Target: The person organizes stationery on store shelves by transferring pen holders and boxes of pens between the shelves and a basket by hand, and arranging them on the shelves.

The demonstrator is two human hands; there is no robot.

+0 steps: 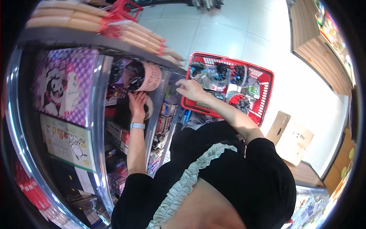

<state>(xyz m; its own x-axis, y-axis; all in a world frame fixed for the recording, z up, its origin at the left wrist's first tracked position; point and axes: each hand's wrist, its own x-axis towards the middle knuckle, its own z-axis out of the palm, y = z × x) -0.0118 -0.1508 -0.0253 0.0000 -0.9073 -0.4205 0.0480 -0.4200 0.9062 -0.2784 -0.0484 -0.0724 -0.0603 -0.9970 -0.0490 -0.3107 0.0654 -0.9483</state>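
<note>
The open left grip (138, 104) is at the lower edge of a pink, lace-patterned container (152, 78) holding dark items. The right grip (190, 89), loosely spread, hovers beside a red basket (228, 59).

Left of the grip stood a purple checked cover (65, 86) and a cream one (66, 141); beyond it lay tan packs (68, 16); well rightward were cartons (292, 142) and a wooden cabinet (324, 57).

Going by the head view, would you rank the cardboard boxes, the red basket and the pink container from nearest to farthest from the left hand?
1. Pink container, on the shelf beside the left hand
2. Red basket, to the right
3. Cardboard boxes, farther right
</note>
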